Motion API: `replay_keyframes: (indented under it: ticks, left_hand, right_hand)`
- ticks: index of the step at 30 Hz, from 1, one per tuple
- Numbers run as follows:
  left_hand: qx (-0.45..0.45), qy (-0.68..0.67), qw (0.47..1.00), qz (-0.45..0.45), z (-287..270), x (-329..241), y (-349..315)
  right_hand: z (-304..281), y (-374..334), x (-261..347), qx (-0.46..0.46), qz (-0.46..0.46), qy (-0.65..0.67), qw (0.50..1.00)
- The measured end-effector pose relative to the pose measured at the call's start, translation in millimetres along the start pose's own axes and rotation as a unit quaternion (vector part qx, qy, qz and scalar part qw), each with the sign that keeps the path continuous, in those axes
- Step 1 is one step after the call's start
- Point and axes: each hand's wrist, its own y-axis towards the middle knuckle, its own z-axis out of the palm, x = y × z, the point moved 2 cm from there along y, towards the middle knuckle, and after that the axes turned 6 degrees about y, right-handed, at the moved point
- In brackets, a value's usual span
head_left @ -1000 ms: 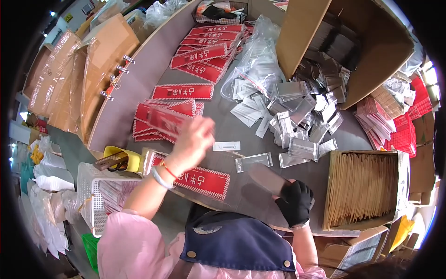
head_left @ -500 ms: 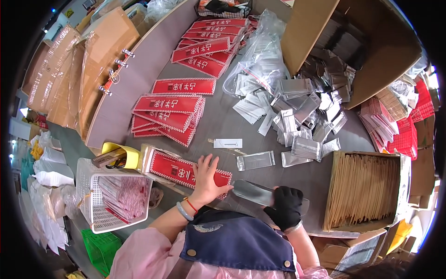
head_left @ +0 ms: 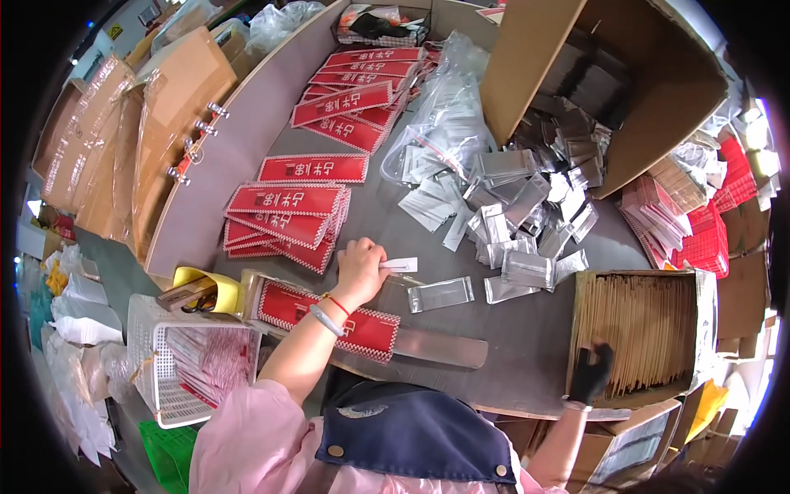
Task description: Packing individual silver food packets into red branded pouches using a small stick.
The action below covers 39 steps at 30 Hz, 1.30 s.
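Packet, small and white [head_left: 402,265], at curled fingertips of left hand [head_left: 360,272] over worktop [head_left: 527,354]; whether pinched, cannot tell. Light edge pinch suits it. Right hand [head_left: 590,377], gloved, fingers parted, at wooden sticks [head_left: 638,325] in carton [head_left: 705,329], nothing visibly held; best separated singly.

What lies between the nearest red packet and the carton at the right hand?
Head view: a greyish strip at the red packet, then bare tabletop to the carton.

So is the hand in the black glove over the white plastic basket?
No, the black-gloved right hand is at the open brown cardboard box of thin tan sticks.
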Motion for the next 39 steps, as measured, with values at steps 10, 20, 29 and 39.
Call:
replay_keyframes:
  ticks: [10,20,29,39]
  left_hand:
    - [0.04,-0.081,0.992,0.088,19.3,-81.8,-10.8]
    - [0.286,-0.183,0.928,0.155,-14.2,-100.9,-38.6]
    - [0.098,-0.064,0.978,0.174,-48.1,-57.3,-88.1]
    - [0.112,-0.088,0.969,0.203,-31.2,-90.2,-86.9]
  right_hand:
    - [-67.0,43.7,-45.9,0.108,0.075,-0.297,0.946]
    - [-80.2,54.7,-98.5,0.131,0.054,-0.389,0.91]
    - [34.9,-53.9,89.8,0.346,-0.207,-0.098,0.91]
    - [124.8,-102.0,107.2,0.386,-0.268,-0.026,0.882]
